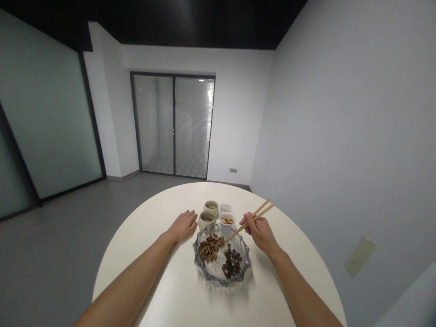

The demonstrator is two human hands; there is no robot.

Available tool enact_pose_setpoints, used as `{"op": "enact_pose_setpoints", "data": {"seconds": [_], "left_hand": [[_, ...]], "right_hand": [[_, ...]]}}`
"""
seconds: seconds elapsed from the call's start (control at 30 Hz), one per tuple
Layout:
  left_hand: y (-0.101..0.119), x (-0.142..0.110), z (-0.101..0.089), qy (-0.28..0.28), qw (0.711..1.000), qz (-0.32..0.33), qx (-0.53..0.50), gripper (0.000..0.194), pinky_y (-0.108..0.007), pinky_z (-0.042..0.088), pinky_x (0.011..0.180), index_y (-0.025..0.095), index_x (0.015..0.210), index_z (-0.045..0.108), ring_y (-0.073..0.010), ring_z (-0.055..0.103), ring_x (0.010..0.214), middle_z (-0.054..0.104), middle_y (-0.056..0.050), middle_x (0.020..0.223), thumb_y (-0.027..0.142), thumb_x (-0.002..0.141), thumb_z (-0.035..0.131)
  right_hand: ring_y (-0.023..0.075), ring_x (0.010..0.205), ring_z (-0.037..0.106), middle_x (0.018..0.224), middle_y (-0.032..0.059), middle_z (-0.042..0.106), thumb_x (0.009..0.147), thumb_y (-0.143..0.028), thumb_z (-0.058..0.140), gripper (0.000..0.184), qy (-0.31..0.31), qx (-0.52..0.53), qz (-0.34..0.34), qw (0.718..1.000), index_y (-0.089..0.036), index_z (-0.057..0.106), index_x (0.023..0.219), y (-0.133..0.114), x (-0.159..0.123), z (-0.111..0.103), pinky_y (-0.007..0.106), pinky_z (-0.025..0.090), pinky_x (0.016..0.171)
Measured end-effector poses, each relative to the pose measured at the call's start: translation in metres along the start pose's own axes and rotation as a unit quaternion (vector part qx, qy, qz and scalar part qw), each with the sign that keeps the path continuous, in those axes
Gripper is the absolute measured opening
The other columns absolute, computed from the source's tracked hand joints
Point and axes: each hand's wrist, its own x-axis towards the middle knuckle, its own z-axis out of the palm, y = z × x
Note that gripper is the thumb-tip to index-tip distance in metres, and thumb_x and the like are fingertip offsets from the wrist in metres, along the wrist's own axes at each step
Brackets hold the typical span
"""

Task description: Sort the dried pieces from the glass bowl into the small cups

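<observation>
My right hand (259, 232) holds a pair of wooden chopsticks (250, 219), whose tips reach down to the rim of a scalloped glass plate (245, 268) beside a pile of striped seeds (208, 248). A heap of dark, glossy seeds (232, 264) lies on the plate's right half. My left hand (185, 226) rests palm down on the table, holding nothing, right next to a small ceramic cup (206, 220). Behind that cup stands a second one (211, 207). Two white square dishes (227, 220) sit to their right, the nearer holding pale nuts.
Everything stands on a round white table (180, 290), whose far edge curves around the group. Beyond it lie a grey floor and a glass door with blinds (173, 126). A white wall runs along the right side, and frosted glass panels line the left.
</observation>
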Motion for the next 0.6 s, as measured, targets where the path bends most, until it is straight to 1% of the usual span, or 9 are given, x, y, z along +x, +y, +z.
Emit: {"op": "enact_pose_setpoints", "data": {"seconds": [0.17,0.37,0.6], "left_hand": [[0.0022,-0.0021,-0.0028,0.001,1.0,-0.001,-0.001,0.048,-0.05,0.026,0.117,0.02,0.141,0.047,-0.0319,0.03,0.144,0.036,-0.011,0.155,0.039,0.099,0.034],[0.0033,-0.002,-0.0033,0.0,1.0,-0.003,0.002,0.048,-0.049,0.026,0.117,0.019,0.141,0.048,-0.0315,0.03,0.144,0.037,-0.012,0.155,0.038,0.099,0.034],[0.0037,-0.0021,-0.0036,-0.005,1.0,-0.007,0.001,0.049,-0.049,0.025,0.117,0.019,0.142,0.046,-0.0312,0.029,0.144,0.036,-0.011,0.155,0.039,0.099,0.034]], "right_hand": [[0.0137,0.044,0.049,0.046,-0.0005,0.051,0.097,-0.061,0.036,0.063,-0.015,0.016,0.004,1.0,-0.017,0.07,0.068,-0.0018,-0.0003,-0.0019,0.024,0.036,0.045],[0.0129,0.044,0.05,0.047,-0.0008,0.052,0.098,-0.056,0.04,0.058,-0.041,0.014,0.004,0.999,-0.016,0.07,0.068,-0.001,-0.0024,0.0001,0.023,0.037,0.046],[0.0126,0.043,0.049,0.046,-0.0022,0.051,0.097,-0.054,0.042,0.053,-0.037,0.014,-0.001,0.999,-0.017,0.069,0.069,-0.0054,-0.0019,-0.0009,0.023,0.039,0.047]]}}
